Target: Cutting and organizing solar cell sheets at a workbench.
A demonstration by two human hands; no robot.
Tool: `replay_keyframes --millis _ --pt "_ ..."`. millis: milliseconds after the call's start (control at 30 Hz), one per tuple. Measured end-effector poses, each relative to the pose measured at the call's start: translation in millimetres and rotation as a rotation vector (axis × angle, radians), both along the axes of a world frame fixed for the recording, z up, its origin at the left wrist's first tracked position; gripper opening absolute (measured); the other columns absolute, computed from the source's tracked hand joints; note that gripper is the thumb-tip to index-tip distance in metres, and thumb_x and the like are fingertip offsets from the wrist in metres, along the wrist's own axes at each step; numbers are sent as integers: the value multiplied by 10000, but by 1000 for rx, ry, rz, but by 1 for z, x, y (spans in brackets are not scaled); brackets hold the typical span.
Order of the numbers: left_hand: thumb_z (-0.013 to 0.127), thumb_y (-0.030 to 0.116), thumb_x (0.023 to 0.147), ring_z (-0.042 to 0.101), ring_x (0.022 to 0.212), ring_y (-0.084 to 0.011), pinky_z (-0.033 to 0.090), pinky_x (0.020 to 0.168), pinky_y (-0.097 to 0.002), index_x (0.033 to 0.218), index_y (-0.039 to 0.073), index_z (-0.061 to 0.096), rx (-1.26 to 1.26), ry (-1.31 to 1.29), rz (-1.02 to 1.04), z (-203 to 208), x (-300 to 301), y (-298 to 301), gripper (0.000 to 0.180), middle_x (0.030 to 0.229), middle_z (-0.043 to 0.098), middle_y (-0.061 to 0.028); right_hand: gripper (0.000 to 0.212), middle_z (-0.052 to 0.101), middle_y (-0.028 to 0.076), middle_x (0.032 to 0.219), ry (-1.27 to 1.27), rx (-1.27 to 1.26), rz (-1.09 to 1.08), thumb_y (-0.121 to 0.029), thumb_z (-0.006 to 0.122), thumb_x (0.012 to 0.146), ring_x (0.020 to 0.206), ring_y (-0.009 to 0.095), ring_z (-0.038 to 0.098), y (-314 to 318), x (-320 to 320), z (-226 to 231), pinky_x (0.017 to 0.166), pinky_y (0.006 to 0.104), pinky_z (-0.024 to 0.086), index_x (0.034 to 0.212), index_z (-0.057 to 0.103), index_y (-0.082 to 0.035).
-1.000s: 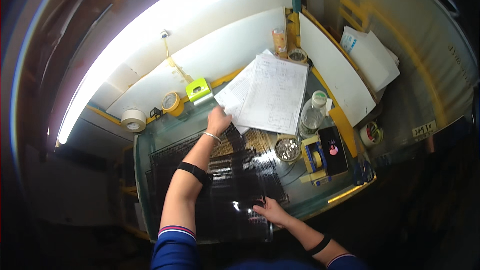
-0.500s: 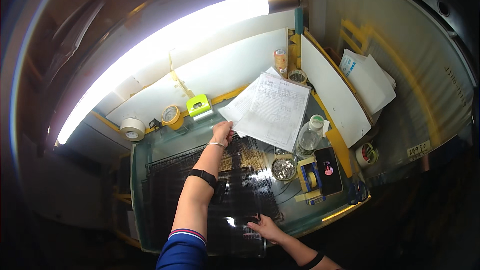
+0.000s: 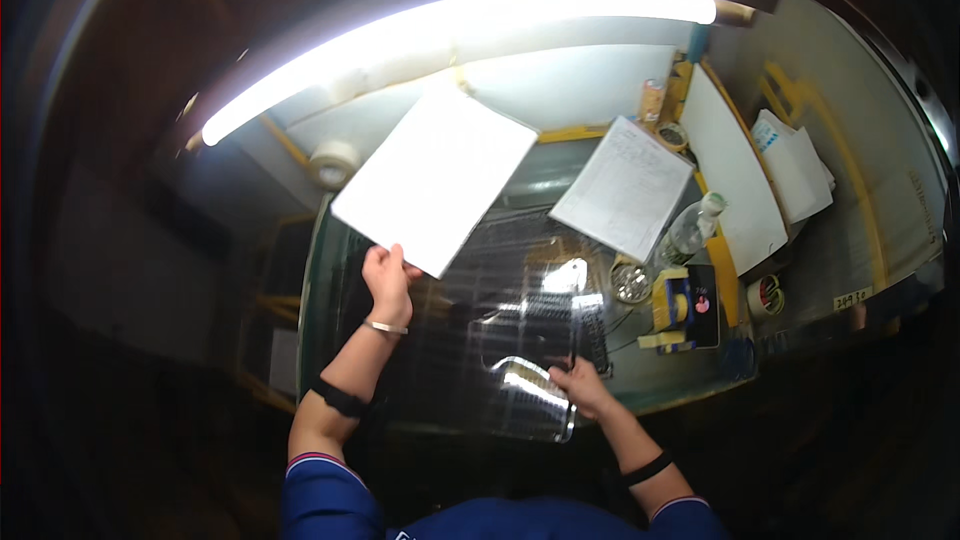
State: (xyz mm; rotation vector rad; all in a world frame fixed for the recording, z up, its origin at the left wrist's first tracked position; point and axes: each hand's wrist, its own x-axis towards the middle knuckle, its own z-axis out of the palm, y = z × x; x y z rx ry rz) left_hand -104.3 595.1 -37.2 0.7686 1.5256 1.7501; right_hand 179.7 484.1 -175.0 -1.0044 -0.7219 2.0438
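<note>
My left hand (image 3: pixel 389 285) pinches the lower edge of a white sheet of paper (image 3: pixel 437 175), lifted and tilted over the left part of the glass-topped table (image 3: pixel 540 175). Its visible face looks blank in the glare. At lower right, my right hand (image 3: pixel 582 387) grips the right edge of a dark, glossy transparent film (image 3: pixel 470 370), thumb on top. The film bends and catches bright reflections. Beneath it lies more dark patterned film, which I cannot separate clearly. A printed form (image 3: pixel 625 190) rests on the table, right of the raised sheet.
A tube lamp (image 3: pixel 480 20) glows above the back board. To the right are a clear bottle (image 3: pixel 690 228), a dish of small bits (image 3: pixel 631 282), a blue-and-yellow tape dispenser (image 3: pixel 673 302) and a phone (image 3: pixel 704 305). A white tape roll (image 3: pixel 334 162) sits back left.
My left hand has picked up a paper from the pile and brought it left. My right hand, still on the film's edge, has raised the film. The view has shifted.
</note>
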Motion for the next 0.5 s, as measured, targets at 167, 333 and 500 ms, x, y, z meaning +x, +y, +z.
replay_keyframes --millis 167,333,500 --pt "542 -4 808 610 729 -211 545 654 -287 959 -19 487 -328 -517 -179 -33 7 -153 161 837 564 -96 272 552 72 1003 -9 -42 -66 -38 542 823 866 181 563 -7 -8 9 754 347 501 1086 475 -26" --pt "489 136 874 578 908 -216 478 828 -305 1046 -23 488 -285 -1010 -468 -63 21 -229 234 1015 565 -148 296 560 58 1018 -19 21 -113 -10 539 813 885 164 557 -51 -52 20 781 319 482 1102 482 -43" --pt "541 235 855 613 769 -156 501 685 -252 1027 -19 536 -356 -468 -1073 30 -14 -295 306 899 619 -117 327 545 51 1022 -12 99 -176 2 538 812 890 165 548 -74 -74 22 755 350 501 1122 464 -70"
